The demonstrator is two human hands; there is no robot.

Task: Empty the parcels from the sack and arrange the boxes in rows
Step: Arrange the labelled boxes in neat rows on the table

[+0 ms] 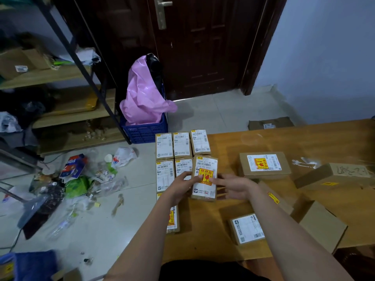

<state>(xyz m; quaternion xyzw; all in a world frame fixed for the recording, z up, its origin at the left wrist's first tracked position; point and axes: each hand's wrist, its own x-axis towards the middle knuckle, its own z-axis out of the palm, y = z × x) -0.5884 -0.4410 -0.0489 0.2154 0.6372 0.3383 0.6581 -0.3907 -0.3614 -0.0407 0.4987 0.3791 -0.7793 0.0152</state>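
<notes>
Small cardboard boxes with white labels lie in rows at the left end of the wooden table [284, 138]. Three of them form the far row [181, 144]. In the second row a box with a yellow fragile sticker [205, 177] sits at the right end. My left hand [180, 184] grips its left side and my right hand [233, 185] touches its right side with fingers spread. A further box [172, 218] lies under my left forearm. No sack is visible.
Loose boxes lie to the right: one with a fragile label [263, 165], a large plain one [332, 175], a small labelled one [247, 228] and another [322, 226]. Litter [77, 179] covers the floor left. A blue crate [145, 128] holds pink plastic.
</notes>
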